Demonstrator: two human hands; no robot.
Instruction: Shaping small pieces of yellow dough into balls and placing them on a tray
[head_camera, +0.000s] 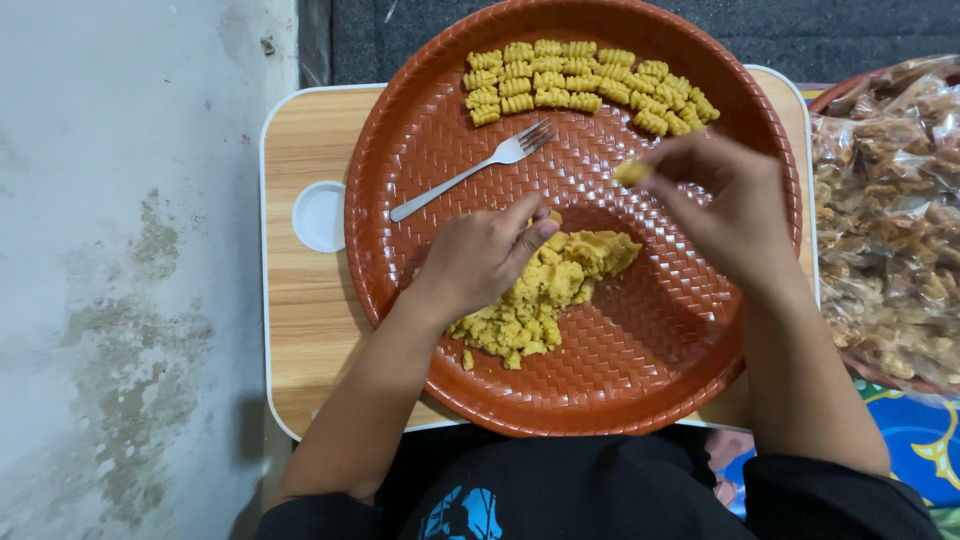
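Head view. Landmark: the round red woven-pattern tray (420, 150) on the small wooden desk (300, 300).

Your left hand (480, 255) rests on the yellow dough heap (545, 295) at the tray's lower middle, fingers curled onto its top edge; I cannot tell whether it has pinched any off.

Your right hand (725, 205) hovers over the tray's right half, fingertips closed on a small dough piece (632, 172).

A fork (475, 168) lies on the tray's upper left, tines toward the ridged finished pieces (580, 85) rowed along the tray's far rim.

A clear bag of fried snacks (885, 220) sits right of the tray.

Judgement: keep pinches equal in size and press lightly, so the ridges match the rows.
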